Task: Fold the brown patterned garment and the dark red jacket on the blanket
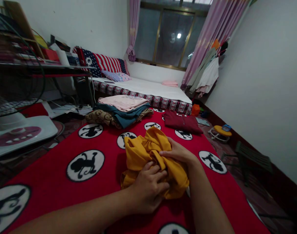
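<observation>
A bunched yellow garment (141,156) lies in front of me on a red blanket (111,162) printed with black monkey figures in white circles. My left hand (152,187) presses into its near side, fingers curled into the folds. On the right side of the cloth, my right hand (179,151) grips it with the thumb over a fold; some of its fingers are hidden. Beyond the garment, a folded dark red garment (181,122) lies to the right. To the left sits a stack of folded clothes (125,109), pink on top, teal and brown patterned below.
A bed (143,86) with a white sheet stands under the window. On the left are a cluttered desk (65,70) and a fan (21,130). Along the right wall are a yellow stool (221,130), a dark folding stool (253,157) and hanging clothes (208,74).
</observation>
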A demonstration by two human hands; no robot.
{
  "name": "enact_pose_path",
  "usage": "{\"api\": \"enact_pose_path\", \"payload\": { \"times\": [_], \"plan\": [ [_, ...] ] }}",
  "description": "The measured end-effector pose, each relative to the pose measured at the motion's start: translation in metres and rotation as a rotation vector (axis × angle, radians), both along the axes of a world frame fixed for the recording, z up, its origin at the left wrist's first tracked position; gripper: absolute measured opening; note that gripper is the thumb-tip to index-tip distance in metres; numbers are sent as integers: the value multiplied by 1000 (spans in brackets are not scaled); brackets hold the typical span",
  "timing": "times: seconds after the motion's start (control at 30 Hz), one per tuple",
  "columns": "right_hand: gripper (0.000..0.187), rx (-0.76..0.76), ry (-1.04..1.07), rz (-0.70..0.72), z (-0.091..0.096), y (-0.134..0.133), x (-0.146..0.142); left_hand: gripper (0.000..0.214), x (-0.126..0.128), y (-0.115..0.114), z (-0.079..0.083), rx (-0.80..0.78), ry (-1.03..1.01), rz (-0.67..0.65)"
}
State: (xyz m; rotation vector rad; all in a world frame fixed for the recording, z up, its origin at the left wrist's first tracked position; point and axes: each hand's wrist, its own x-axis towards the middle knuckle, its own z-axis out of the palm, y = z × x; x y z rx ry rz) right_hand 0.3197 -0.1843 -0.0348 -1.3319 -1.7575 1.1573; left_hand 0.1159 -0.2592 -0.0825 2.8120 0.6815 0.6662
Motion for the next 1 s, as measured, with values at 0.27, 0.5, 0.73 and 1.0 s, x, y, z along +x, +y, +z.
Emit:
{"api": "enact_pose_path", "payload": {
  "times": [0.27, 0.5, 0.73, 1.0],
  "plan": [
    [34, 307, 629, -710, -3, 16, 2, 24, -12, 34, 19, 139, -212, 199],
    [45, 518, 567, -1062, -19, 35, 38, 36, -41, 82, 6, 115, -210, 530],
    [45, 835, 129, -1080, 7, 16, 27, 50, -42, 95, -16, -25, -214, 497],
    [95, 350, -559, -317, 2, -3, -38, 20, -45, 94, -14, -99, -310, 440]
  ]
}}
